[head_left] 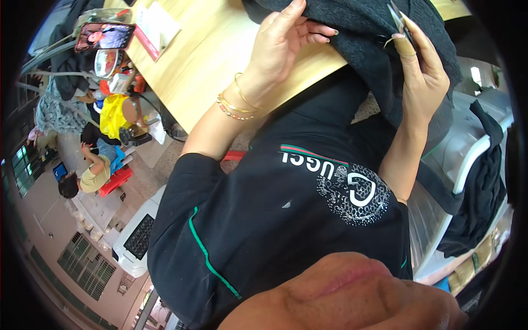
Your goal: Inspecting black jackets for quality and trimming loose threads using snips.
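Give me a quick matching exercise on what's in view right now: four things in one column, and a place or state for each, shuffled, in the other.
Things:
1. left hand
2. right hand
3. dark knitted fabric garment
4. light wooden table

Places or states:
A. lies under the garment, with a phone near its far corner
B. wrist wears gold and beaded bracelets, fingers rest on the garment's edge
C. draped over the table edge, between both hands
D. holds a small metal tool at the garment, a wrapping on one finger

Pairs: 1-B, 2-D, 3-C, 4-A
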`<state>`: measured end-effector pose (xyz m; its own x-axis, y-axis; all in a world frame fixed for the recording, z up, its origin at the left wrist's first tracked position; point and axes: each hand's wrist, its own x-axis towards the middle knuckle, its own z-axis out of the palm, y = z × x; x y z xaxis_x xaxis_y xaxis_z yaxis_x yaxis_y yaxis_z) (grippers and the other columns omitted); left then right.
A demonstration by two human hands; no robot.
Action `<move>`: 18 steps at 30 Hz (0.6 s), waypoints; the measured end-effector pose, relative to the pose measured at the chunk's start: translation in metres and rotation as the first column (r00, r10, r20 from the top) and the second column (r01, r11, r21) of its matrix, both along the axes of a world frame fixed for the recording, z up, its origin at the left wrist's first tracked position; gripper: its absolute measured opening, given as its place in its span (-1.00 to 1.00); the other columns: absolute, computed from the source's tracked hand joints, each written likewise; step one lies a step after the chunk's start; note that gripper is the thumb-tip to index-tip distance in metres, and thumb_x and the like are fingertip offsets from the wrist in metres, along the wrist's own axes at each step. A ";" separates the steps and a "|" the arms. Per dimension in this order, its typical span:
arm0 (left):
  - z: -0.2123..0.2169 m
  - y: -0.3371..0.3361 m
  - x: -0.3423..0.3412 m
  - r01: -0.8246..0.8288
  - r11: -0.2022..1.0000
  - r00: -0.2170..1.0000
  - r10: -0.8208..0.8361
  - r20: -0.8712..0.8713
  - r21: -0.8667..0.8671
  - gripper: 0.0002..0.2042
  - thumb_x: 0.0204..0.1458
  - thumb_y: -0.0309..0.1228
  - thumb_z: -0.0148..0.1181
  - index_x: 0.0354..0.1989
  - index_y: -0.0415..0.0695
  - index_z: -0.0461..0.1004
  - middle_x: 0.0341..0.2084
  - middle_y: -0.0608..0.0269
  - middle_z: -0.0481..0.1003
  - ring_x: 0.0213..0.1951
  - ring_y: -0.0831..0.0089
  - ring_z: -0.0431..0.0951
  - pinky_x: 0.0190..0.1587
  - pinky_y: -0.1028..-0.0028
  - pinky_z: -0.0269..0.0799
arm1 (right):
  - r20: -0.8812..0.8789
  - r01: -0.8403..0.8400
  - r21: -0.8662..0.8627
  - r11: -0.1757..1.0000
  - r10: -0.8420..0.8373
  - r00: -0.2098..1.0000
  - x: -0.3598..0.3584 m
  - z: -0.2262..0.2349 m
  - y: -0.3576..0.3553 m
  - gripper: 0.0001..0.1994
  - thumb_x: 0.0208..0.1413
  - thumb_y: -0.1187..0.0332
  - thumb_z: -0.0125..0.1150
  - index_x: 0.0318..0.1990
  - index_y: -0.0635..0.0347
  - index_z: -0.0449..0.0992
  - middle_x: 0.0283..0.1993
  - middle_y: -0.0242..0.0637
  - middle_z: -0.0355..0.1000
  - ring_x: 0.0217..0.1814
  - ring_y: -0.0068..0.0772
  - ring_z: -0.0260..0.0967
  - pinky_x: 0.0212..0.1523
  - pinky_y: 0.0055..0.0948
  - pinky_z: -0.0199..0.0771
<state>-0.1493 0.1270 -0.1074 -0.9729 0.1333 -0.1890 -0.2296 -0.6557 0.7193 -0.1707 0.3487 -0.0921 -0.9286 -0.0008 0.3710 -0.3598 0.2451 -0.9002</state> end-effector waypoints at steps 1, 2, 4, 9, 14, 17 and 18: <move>-0.001 0.001 0.001 -0.003 1.000 1.000 0.003 -0.003 -0.016 -0.60 0.29 -0.08 -0.06 -0.07 -0.21 0.46 -0.20 0.16 0.56 -0.19 0.41 0.57 -0.11 0.44 0.48 | -0.053 0.000 0.106 0.994 0.006 0.999 0.002 0.003 -0.002 -0.69 0.11 0.46 0.30 0.04 0.23 0.57 -0.08 -0.34 0.55 -0.09 -0.64 0.44 -0.05 -0.67 0.39; -0.002 0.001 0.001 -0.007 0.999 1.000 0.007 -0.011 0.031 -0.57 0.30 -0.05 -0.10 -0.05 -0.22 0.45 -0.20 0.15 0.56 -0.19 0.39 0.57 -0.10 0.42 0.48 | -0.105 0.004 0.211 0.978 0.019 0.994 0.005 0.007 -0.005 -0.69 0.11 0.46 0.31 0.04 0.22 0.57 -0.09 -0.35 0.55 -0.10 -0.63 0.44 -0.04 -0.65 0.39; -0.005 0.003 0.001 -0.025 0.997 1.000 0.026 -0.003 0.077 -0.50 0.32 -0.01 -0.21 0.00 -0.24 0.42 -0.18 0.10 0.56 -0.19 0.31 0.58 -0.08 0.38 0.49 | -0.111 -0.058 0.284 0.957 0.093 0.989 0.010 0.012 -0.012 -0.67 0.09 0.46 0.31 0.04 0.21 0.56 -0.20 -0.36 0.51 -0.21 -0.63 0.39 -0.12 -0.66 0.36; -0.002 0.001 0.002 -0.042 0.999 0.998 0.043 -0.037 0.026 -0.53 0.33 -0.06 -0.23 0.00 -0.25 0.42 -0.17 0.08 0.56 -0.17 0.31 0.59 -0.07 0.40 0.49 | -0.125 -0.160 0.338 0.927 0.213 0.969 0.009 0.010 -0.027 -0.66 0.06 0.48 0.31 0.04 0.22 0.56 -0.37 -0.38 0.39 -0.34 -0.60 0.30 -0.25 -0.63 0.32; 0.002 0.000 0.002 -0.071 0.994 0.991 0.061 -0.117 -0.083 -0.55 0.35 -0.10 -0.24 -0.03 -0.25 0.44 -0.19 0.13 0.57 -0.20 0.40 0.59 -0.10 0.45 0.48 | -0.171 -0.202 0.339 0.919 0.271 0.947 0.004 0.012 -0.041 -0.65 0.06 0.50 0.31 0.05 0.21 0.56 -0.39 -0.36 0.39 -0.35 -0.58 0.30 -0.28 -0.63 0.31; 0.000 -0.001 0.002 -0.076 0.989 0.992 0.063 -0.112 -0.124 -0.55 0.35 -0.11 -0.24 -0.05 -0.26 0.45 -0.21 0.14 0.56 -0.22 0.42 0.58 -0.11 0.46 0.47 | -0.200 -0.216 0.325 0.921 0.290 0.936 0.001 0.011 -0.046 -0.65 0.05 0.50 0.31 0.05 0.20 0.56 -0.38 -0.35 0.40 -0.36 -0.58 0.31 -0.29 -0.62 0.32; 0.000 -0.001 0.002 -0.080 0.990 0.992 0.067 -0.111 -0.119 -0.55 0.35 -0.11 -0.24 -0.05 -0.26 0.45 -0.21 0.14 0.56 -0.22 0.42 0.58 -0.11 0.46 0.47 | -0.219 -0.202 0.348 0.915 0.289 0.932 0.000 0.011 -0.047 -0.65 0.05 0.51 0.31 0.05 0.20 0.56 -0.38 -0.35 0.40 -0.36 -0.58 0.31 -0.30 -0.62 0.33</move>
